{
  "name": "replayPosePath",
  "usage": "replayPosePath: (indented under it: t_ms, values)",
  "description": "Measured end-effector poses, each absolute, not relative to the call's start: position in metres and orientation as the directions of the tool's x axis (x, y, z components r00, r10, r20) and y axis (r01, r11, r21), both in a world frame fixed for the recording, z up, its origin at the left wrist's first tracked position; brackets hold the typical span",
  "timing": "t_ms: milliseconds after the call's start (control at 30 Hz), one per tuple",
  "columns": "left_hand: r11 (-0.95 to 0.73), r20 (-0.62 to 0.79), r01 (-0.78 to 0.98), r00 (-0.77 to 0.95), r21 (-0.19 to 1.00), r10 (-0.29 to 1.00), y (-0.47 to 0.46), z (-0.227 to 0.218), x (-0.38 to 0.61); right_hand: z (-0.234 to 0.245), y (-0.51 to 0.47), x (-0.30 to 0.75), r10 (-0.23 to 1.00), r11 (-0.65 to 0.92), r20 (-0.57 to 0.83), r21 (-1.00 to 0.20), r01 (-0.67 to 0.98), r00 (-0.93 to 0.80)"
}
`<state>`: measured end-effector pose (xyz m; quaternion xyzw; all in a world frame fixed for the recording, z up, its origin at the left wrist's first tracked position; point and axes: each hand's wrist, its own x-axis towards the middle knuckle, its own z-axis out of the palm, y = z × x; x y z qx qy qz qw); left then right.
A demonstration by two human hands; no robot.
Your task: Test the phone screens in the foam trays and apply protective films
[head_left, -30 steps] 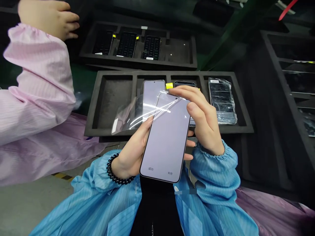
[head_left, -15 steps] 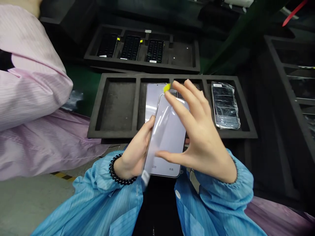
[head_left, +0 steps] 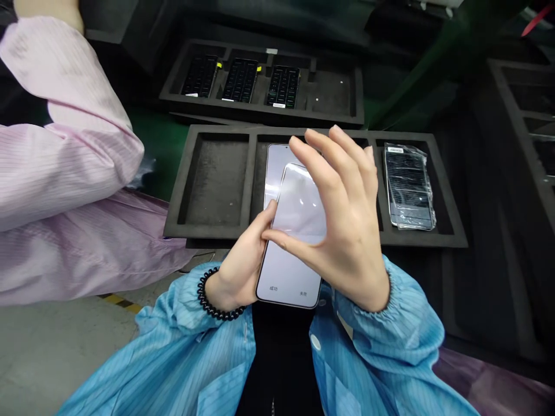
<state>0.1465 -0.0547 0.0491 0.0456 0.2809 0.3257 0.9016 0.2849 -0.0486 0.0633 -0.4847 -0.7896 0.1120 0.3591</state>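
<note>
My left hand [head_left: 240, 268] grips a phone [head_left: 288, 268] from its left side, tilted up with its pale lit screen facing me. My right hand [head_left: 344, 231] arches over the upper half of that screen with fingers spread. Its thumb tip touches the phone's left edge beside my left thumb, and its fingertips reach past the top. I see nothing pinched in it. A glare patch shows on the screen under the palm. Both hands hover over the near black foam tray [head_left: 208, 232].
In the near tray a second lit phone [head_left: 275, 167] lies in the second compartment and a bagged phone [head_left: 410, 185] in the rightmost. A farther tray [head_left: 260, 111] holds three dark phones [head_left: 240, 81]. A co-worker's pink sleeve [head_left: 65, 167] fills the left. More trays [head_left: 518, 110] stand at right.
A second ago my right hand held a clear film lifted off the phone's top by a yellow tab. Now the film and tab are out of sight and the hand is spread over the screen.
</note>
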Motion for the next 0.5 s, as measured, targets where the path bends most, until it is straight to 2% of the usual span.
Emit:
replayPosePath:
  t_ms: [100, 267, 367, 500]
  values:
    - [0.824, -0.467, -0.518, 0.684, 0.23, 0.561, -0.055, 0.046, 0.144, 0.064, -0.046, 0.287, 0.846, 0.514, 0.453, -0.552, 0.657, -0.281]
    - [0.833, -0.372, -0.485, 0.746, 0.266, 0.553, -0.055, 0.037, 0.145, 0.067, -0.054, 0.296, 0.833, 0.529, 0.491, -0.572, 0.627, -0.256]
    - [0.816, -0.316, -0.478, 0.758, 0.326, 0.571, -0.049, 0.021, 0.147, 0.061, -0.055, 0.307, 0.856, 0.465, 0.491, -0.596, 0.655, -0.161]
    - [0.764, -0.239, -0.536, 0.739, 0.359, 0.631, -0.038, 0.002, 0.149, 0.05, -0.053, 0.321, 0.837, 0.45, 0.533, -0.541, 0.711, -0.124]
